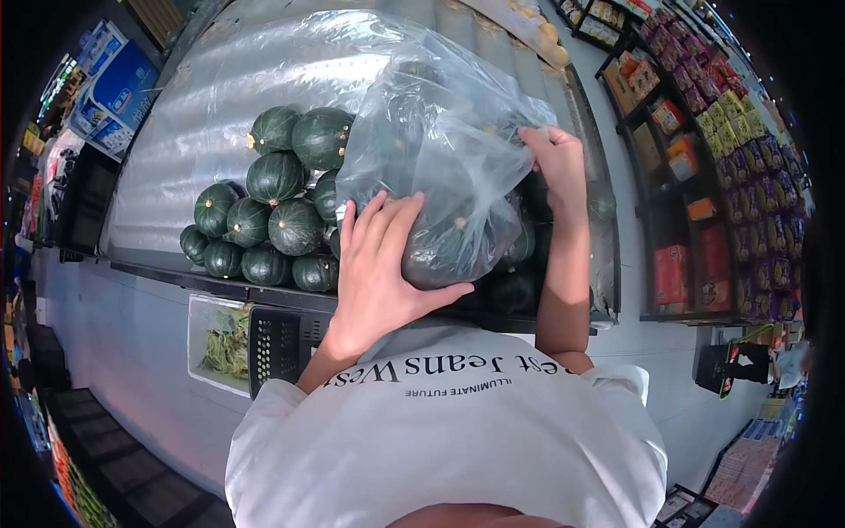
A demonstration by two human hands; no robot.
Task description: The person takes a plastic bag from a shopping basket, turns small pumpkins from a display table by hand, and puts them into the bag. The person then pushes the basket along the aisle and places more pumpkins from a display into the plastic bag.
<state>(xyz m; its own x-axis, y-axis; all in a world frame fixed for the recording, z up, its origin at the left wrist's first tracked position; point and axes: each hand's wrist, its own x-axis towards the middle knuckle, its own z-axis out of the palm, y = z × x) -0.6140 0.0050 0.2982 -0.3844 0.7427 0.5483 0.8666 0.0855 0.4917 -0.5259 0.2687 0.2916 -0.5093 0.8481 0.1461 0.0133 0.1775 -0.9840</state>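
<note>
1. Plastic bag (422, 114), clear and loosely crumpled: lying over the front part of the table (167, 275), stretching away from the body across neighbouring squash, and catching light along its folds, thus veiling much of the produce behind.

2. Dark green squash (458, 251): showing through the film at the near end of the bag, between both hands; appearing to rest inside, and presumably rounding out that end by its own bulk.

3. Left hand (380, 255): resting flat against the near left side of the bag, holding the fingers wide and pointing the thumb across the front of the squash; probably steadying the round load against rolling toward the table's edge.

4. Right hand (559, 158): pinching the far right part of the film narrowly between thumb and fingers; apparently holding the plastic taut, with the left hand serving as counterweight.

5. Squash pile (275, 178): standing in layers left of the bag, touching side by side, and nesting upper pieces in gaps between lower ones; likely relying on mutual bracing for stability.

6. Silvery sheet (220, 88): covering the table beyond the pile, running in broad ridges; possibly cushioning the produce.

7. White box (193, 343) of leafy greens (226, 343): standing in front of the table, just beside a dark keypad device (275, 343).
</note>
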